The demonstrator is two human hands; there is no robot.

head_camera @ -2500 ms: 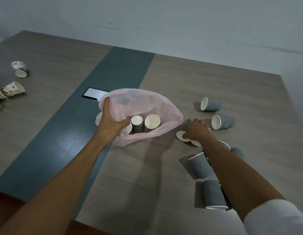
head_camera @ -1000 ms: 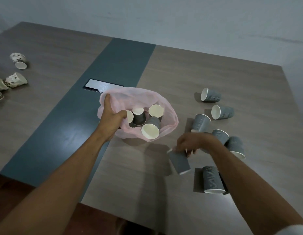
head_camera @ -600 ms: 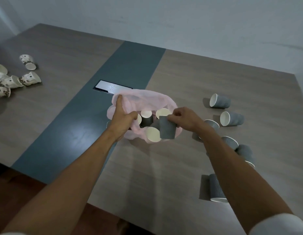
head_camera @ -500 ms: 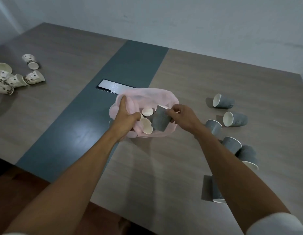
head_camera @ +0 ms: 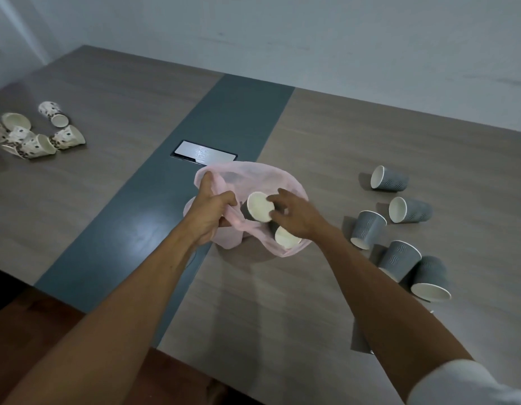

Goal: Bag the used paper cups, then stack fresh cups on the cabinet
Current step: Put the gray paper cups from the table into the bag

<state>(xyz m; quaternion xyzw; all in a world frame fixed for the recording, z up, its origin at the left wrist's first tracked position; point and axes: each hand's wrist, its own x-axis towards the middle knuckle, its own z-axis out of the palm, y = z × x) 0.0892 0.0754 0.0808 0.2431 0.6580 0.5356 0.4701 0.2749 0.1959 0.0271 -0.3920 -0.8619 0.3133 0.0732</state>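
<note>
- Head view is filled by a wood-grain table (head_camera: 355, 147) crossed by a dark teal strip (head_camera: 177, 200), with a pale wall (head_camera: 282, 30) behind and reddish-brown floor seen at the near edge.
- A shiny rectangular panel (head_camera: 204, 152) is set into the strip, just behind the pink plastic bag (head_camera: 262, 176).
- The bag's rim is clamped in the left hand (head_camera: 208, 213) and held open — grey cups (head_camera: 258, 207) with white insides are seen in it.
- The right hand (head_camera: 294, 216) is held over the bag's mouth with fingers spread apart, nothing gripped; its fingertips are just beside the uppermost cup.
- Loose grey ribbed cups (head_camera: 389, 182) are scattered to the right of the bag, some on their sides, some rim-down; one more is partly hidden by the right forearm.
- A cluster of white patterned cups (head_camera: 37, 133) is seen tipped over at the far left — well apart from the bag.
</note>
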